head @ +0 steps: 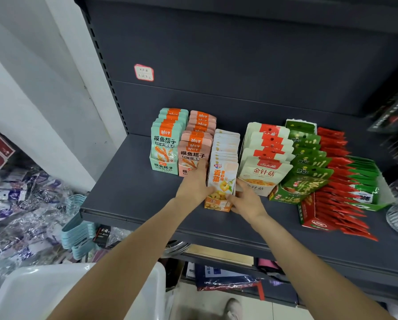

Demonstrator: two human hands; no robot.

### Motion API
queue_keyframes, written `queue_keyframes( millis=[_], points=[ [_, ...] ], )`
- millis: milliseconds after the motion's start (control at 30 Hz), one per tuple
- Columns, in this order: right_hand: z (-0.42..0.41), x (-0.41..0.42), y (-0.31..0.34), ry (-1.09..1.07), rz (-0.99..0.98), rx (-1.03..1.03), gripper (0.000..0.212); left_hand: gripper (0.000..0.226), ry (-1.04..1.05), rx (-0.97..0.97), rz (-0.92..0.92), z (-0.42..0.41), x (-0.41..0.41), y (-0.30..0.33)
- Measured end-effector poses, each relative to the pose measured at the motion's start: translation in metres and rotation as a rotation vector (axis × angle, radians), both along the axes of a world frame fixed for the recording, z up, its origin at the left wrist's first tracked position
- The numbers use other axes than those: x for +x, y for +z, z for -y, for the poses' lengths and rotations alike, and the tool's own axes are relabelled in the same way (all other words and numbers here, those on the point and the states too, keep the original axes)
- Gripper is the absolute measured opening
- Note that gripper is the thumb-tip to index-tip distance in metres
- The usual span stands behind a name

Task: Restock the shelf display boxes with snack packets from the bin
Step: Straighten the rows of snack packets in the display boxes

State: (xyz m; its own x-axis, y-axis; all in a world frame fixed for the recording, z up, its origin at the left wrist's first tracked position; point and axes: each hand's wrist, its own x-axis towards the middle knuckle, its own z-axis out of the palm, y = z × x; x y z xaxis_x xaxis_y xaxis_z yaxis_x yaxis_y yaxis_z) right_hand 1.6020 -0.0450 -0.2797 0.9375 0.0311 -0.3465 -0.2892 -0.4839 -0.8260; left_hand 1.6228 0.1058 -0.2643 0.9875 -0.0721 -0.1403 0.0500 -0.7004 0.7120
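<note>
Fingers: left hand [194,184] curled against the left side of the orange display box [217,203]; right hand [244,199] gripping its right side.
Packets: yellow-white snack packets [223,174] upright inside.
Box: near shelf [133,195] front edge.
Bin: white bin [38,294], below the shelf's left corner.

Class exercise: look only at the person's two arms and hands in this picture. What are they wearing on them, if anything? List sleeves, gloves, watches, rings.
Both forearms are bare up to the frame edge: no sleeves show. The left hand and right hand wear no gloves. No watch or bracelet shows on either wrist, and no ring is visible, though some fingers are hidden behind packets.
</note>
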Motion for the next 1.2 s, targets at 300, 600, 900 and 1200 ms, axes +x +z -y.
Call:
queue_keyframes(
  millis=[300, 600, 900, 1200],
  points=[
    [0.004, 0.002, -0.002, 0.013, -0.021, 0.081, 0.052, 0.084, -0.142, 0.436, 0.406, 0.000, 0.005, 0.009],
    [0.006, 0.003, 0.003, 0.068, -0.009, 0.086, 0.060, 0.054, -0.286, 0.428, 0.329, 0.005, 0.007, 0.036],
    [0.005, 0.007, -0.002, 0.051, -0.025, 0.073, 0.069, 0.040, -0.376, 0.640, 0.294, 0.015, 0.019, 0.039],
    [0.004, 0.004, 0.006, 0.052, -0.047, 0.083, 0.067, 0.044, -0.371, 0.653, 0.368, 0.014, 0.017, 0.034]
  ],
)
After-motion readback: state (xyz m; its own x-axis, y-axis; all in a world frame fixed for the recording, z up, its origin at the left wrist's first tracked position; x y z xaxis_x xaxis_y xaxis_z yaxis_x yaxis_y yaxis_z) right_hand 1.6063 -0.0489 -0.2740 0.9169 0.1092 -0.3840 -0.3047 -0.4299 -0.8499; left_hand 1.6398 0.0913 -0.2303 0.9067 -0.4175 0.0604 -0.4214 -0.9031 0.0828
